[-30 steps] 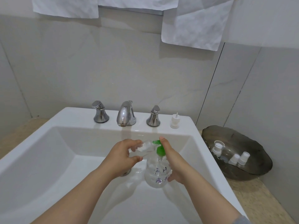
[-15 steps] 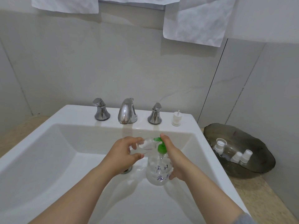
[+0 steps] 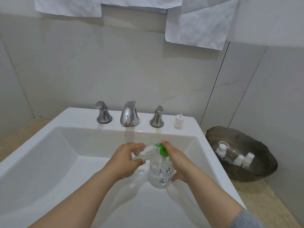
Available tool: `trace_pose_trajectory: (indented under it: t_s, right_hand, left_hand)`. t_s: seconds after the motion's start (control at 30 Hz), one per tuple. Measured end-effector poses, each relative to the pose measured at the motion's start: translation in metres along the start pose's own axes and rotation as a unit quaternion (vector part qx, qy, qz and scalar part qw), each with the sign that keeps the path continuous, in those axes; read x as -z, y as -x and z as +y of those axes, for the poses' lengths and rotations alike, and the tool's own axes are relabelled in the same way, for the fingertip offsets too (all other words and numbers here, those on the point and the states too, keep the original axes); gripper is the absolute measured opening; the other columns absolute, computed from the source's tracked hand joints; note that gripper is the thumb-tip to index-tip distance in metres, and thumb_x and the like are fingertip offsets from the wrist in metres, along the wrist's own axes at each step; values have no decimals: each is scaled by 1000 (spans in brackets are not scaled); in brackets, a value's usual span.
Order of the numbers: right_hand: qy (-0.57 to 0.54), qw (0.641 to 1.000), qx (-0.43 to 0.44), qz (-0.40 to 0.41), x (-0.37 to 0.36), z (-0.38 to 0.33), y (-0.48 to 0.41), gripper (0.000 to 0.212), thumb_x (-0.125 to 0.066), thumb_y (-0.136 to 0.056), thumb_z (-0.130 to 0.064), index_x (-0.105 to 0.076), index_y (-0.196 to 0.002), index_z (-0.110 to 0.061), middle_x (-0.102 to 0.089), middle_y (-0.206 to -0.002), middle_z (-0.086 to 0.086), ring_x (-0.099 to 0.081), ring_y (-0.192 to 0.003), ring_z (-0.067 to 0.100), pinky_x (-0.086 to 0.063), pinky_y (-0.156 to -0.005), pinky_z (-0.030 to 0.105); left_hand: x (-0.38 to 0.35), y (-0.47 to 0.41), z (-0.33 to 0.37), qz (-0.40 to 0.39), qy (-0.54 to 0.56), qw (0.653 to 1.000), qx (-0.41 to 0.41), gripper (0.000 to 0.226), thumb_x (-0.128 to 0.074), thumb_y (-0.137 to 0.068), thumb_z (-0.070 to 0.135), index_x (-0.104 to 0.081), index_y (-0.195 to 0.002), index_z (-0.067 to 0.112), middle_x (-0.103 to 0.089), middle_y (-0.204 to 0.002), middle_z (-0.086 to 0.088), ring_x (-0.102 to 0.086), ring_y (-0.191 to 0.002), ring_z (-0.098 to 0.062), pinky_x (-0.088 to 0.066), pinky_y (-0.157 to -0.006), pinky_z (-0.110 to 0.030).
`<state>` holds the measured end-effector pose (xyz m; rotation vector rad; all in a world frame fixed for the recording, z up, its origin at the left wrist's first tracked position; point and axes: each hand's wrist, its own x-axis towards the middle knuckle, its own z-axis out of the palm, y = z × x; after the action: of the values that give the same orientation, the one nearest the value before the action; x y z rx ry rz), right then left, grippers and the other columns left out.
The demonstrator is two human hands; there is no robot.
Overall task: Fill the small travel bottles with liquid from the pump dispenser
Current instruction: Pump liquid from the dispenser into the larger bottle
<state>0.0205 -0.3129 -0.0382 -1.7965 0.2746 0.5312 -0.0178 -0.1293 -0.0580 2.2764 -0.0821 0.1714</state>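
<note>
Left hand (image 3: 126,159) pinches the tilted bottle (image 3: 146,151), its mouth just past the fingers (image 3: 136,145) at the green pump (image 3: 162,151); right hand (image 3: 176,160) grips the dispenser (image 3: 160,176), forefinger atop. Best now: slow presses, nozzle inside the mouth.

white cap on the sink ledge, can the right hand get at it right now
Probably not yet: the right hand grips the pump dispenser. Once freed, nothing stands between it and the white cap.

Looks bright and evenly lit from overhead, with faint shadows in the sink (image 3: 49,153), glints on the chrome tap (image 3: 129,115), bowed lines toward the edges and slight softness throughout.
</note>
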Motion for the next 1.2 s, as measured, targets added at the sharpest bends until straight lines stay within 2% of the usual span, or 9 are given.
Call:
trace_pose_trajectory:
  t_s: [0.2,0.27,0.37,0.43,0.57,0.63,0.73,0.97,1.2]
  right_hand:
    - [-2,1000,0,2,-1,0,0,54,-40,-93,-61,-49,-129,-21,-48,-124,5,-42,-106,36,-37,-98,64]
    - [0,1000,3,4,0,0,1,49,-39,-94,-59,-49,-124,-21,-48,-118,5,-40,-103,34,-37,-98,62]
    - [9,1000,9,8,1,3,0,46,-35,-95,-62,-47,-118,-25,-46,-108,1,-39,-101,29,-37,-100,60]
    - [9,1000,8,11,0,6,-1,56,-33,-93,-67,-43,-129,-26,-43,-116,0,-39,-106,29,-35,-102,59]
    - [-5,1000,-18,-19,0,6,-6,75,-33,-85,-77,-35,-143,-29,-42,-131,1,-36,-133,37,-29,-105,62]
    - [-8,999,-29,-35,2,5,-8,81,-34,-81,-81,-34,-146,-32,-38,-146,3,-33,-137,38,-27,-106,64]
    - [-12,999,-32,-39,2,4,-8,83,-35,-81,-81,-31,-148,-33,-32,-154,3,-29,-140,38,-25,-107,67]
    - [-22,999,-30,-31,1,4,-10,84,-40,-78,-81,-34,-146,-32,-36,-150,3,-32,-138,39,-27,-105,69]
    - [-27,999,-30,-18,1,2,-7,77,-45,-82,-75,-41,-141,-27,-40,-145,5,-36,-133,40,-30,-102,66]
  left_hand:
    - [-1,0,-2,-1,4,1000,2,44,-74,-78,21,-61,-118,33,-58,-99,5,-51,-80,-5,-38,-77,-19]
    - [0,0,-1,-1,5,1000,1,42,-74,-78,21,-60,-114,37,-58,-99,5,-52,-81,-7,-38,-77,-19]
    - [-1,0,-1,3,11,1000,2,42,-74,-78,20,-62,-116,32,-57,-97,5,-50,-73,-6,-39,-73,-18]
    - [-1,1,0,6,9,1000,0,43,-74,-78,20,-61,-117,33,-56,-96,7,-49,-70,-4,-38,-69,-15]
    - [3,0,3,17,24,1000,-4,43,-74,-78,20,-61,-116,34,-58,-96,6,-48,-68,-9,-42,-70,-18]
    - [5,-1,5,20,32,999,-8,42,-75,-77,19,-62,-114,36,-57,-94,6,-47,-67,-10,-41,-69,-17]
    - [6,-1,6,21,37,999,-8,41,-75,-77,20,-62,-111,38,-56,-93,6,-46,-66,-10,-40,-68,-17]
    - [5,-2,4,23,38,999,-4,42,-75,-77,21,-62,-114,36,-57,-94,6,-47,-67,-9,-40,-67,-17]
    - [3,-1,3,22,33,999,-4,42,-75,-78,21,-62,-114,35,-58,-95,5,-49,-69,-10,-41,-69,-18]
